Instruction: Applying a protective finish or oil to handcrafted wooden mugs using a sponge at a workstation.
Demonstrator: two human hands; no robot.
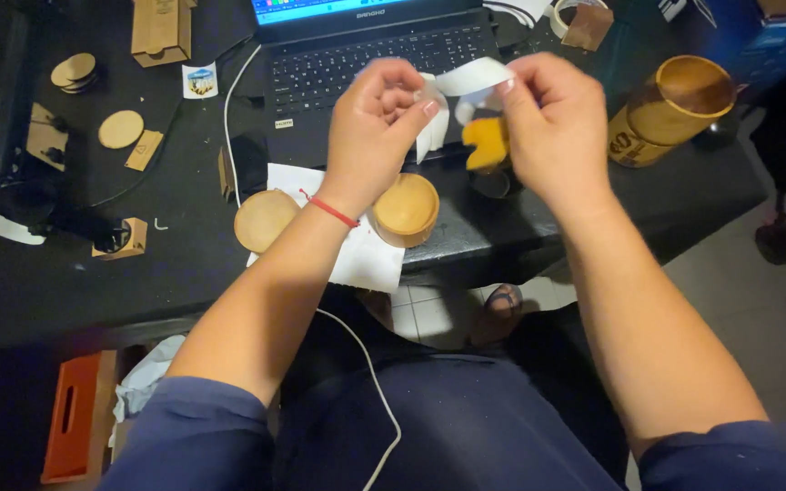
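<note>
Both grips, left hand (377,116) and right hand (548,123), pinch one white paper strip (470,77).

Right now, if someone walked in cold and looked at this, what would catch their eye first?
Most likely the two hands raised mid-frame: the left hand and right hand pinch a white strip between them, above an open laptop. Below them, a round wooden bowl and a wooden disc sit on a white sheet at the dark table's edge. A tall wooden cup stands at the right.
</note>
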